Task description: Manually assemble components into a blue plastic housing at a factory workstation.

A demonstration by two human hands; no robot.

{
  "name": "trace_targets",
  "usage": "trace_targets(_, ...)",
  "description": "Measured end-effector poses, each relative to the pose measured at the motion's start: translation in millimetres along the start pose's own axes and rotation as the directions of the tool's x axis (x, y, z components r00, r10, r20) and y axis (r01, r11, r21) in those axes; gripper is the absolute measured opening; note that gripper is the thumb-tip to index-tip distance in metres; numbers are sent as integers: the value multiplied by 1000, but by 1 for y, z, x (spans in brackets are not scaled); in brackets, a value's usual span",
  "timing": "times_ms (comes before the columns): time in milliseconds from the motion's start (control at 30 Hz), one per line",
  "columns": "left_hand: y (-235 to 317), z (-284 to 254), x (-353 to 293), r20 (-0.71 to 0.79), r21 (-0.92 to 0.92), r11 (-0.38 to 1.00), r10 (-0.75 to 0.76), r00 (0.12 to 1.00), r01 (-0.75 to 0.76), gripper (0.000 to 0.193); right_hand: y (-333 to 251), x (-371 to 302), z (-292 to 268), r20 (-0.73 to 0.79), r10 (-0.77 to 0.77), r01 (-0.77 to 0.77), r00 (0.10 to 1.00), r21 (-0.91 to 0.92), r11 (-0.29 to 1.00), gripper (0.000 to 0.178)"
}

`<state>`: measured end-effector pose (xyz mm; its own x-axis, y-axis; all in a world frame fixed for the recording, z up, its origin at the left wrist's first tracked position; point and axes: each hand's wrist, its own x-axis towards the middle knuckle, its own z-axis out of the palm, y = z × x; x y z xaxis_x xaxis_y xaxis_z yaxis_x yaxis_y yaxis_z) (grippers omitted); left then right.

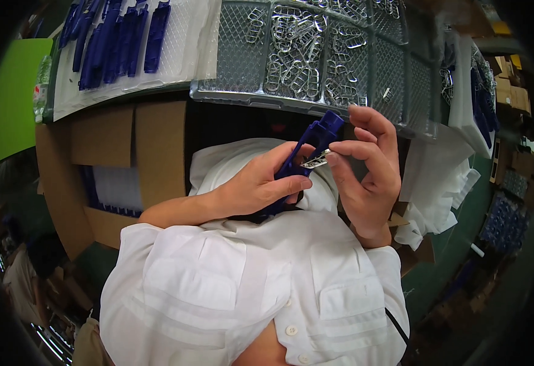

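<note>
My left hand (258,183) is closed around a long dark blue plastic part (326,129), which is tilted with its upper end pointing away to the right. Between the thumb and forefinger of my right hand (369,174) is a small shiny metal clip (315,161). The clip lies against the opening in the blue part; whether it is seated there I cannot tell. The other fingers of my right hand are raised and curled. Beyond my hands, a clear divided tray (236,67) holds many loose metal loops (294,55).
Several blue parts (117,43) lie on a white sheet (184,36) at the far left, beside a clear bottle (40,91). An open cardboard box (160,146) with blue and white contents stands below the table edge. White foam sheets (440,183) hang at the right.
</note>
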<state>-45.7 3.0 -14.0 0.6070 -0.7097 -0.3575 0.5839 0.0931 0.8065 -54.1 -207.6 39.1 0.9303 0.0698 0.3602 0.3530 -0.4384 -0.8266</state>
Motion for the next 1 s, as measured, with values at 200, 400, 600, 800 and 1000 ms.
trace_targets(200,-2,-5,9,-17,155,976,157,988,-152,48,-4,5,5,-11,3,-6,1000,-242,970,20)
trace_targets(400,0,-7,10,7,178,970,167,986,-165,46,-2,9,11,3,-3,3,1000,-279,960,17)
trace_targets(600,-2,-11,11,-9,198,967,164,986,-159,39,2,18,18,55,-69,84,996,-366,927,16)
trace_targets(800,-6,-16,14,-3,234,954,193,981,-187,36,5,23,16,131,7,42,991,-371,928,26)
trace_targets(1000,1,-13,15,2,242,914,334,942,-325,30,2,24,21,11,322,-321,947,-45,946,49)
